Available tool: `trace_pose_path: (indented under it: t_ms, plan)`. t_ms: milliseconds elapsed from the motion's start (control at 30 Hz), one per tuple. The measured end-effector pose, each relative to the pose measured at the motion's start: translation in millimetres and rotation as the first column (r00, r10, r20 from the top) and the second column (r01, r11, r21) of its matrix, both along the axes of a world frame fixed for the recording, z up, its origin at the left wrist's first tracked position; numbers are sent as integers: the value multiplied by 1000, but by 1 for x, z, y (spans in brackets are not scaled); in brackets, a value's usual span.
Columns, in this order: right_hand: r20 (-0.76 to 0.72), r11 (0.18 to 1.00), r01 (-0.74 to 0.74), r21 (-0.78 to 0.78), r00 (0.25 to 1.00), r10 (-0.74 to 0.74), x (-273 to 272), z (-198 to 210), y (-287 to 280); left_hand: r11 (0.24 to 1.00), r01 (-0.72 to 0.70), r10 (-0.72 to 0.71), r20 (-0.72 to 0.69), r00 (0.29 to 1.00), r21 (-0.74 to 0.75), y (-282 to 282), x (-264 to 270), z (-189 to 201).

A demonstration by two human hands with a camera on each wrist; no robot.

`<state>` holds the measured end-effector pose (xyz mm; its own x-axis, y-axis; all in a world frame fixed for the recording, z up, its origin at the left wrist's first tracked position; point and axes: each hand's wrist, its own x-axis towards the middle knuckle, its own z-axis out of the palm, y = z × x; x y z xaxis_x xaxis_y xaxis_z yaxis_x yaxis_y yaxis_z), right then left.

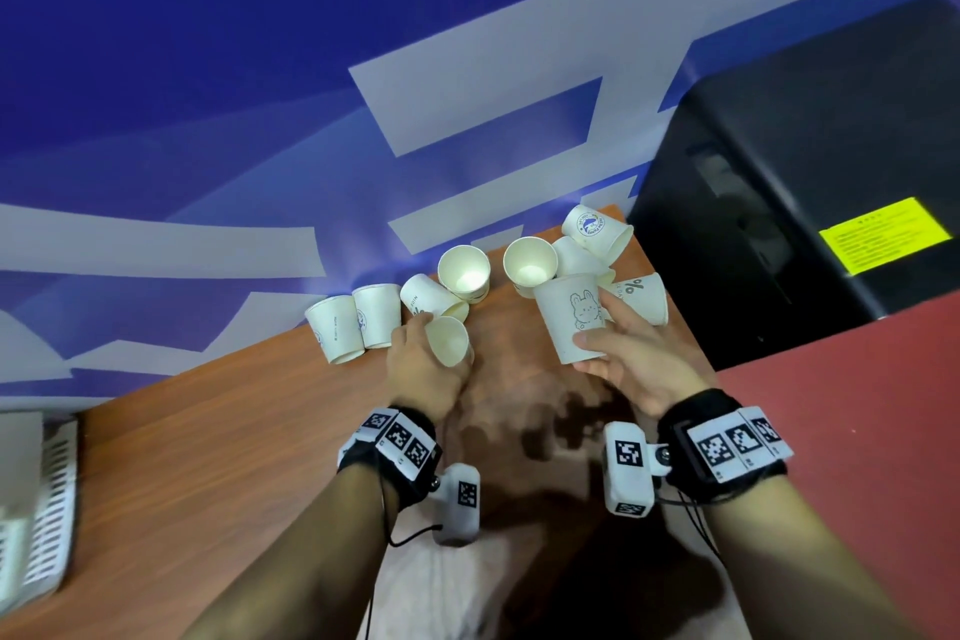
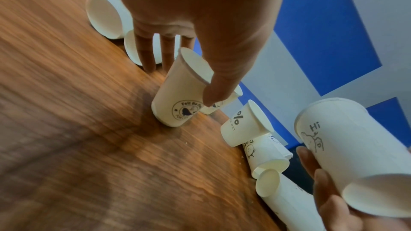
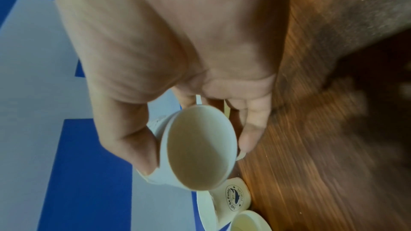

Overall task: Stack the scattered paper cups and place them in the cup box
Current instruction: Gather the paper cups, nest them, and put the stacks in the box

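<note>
Several white paper cups lie and stand scattered along the far edge of the wooden table [image 1: 234, 457]. My left hand [image 1: 434, 348] grips one cup [image 1: 452, 343]; the left wrist view shows this printed cup [image 2: 175, 104] tilted with its base on the table, thumb in front and fingers [image 2: 166, 55] behind. My right hand [image 1: 597, 322] holds a cup with a bunny drawing [image 1: 566, 312] above the table, thumb and fingers wrapped round its wall. The right wrist view looks into that cup [image 3: 200, 161]. It also shows at the right of the left wrist view [image 2: 355, 155].
Two cups [image 1: 337, 327] lie at the left, two upright ones [image 1: 464, 273] in the middle, and a pile [image 1: 597, 231] at the table's right corner. A white slotted box [image 1: 41, 499] sits at the far left. A black cabinet [image 1: 805, 172] stands to the right.
</note>
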<state>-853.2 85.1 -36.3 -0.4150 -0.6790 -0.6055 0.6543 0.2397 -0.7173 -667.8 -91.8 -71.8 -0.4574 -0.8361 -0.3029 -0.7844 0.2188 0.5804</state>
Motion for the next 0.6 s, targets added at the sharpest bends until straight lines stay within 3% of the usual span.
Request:
trace_pose_path:
  t_ms: [267, 600]
  plan:
    - [-146, 1000, -30, -6, 989, 29, 30, 27, -9, 998, -65, 64, -190, 980, 0, 5, 32, 46]
    - [-322, 968, -251, -15, 917, 233, 124, 70, -48, 952, -289, 305, -325, 895, 96, 4, 168, 72]
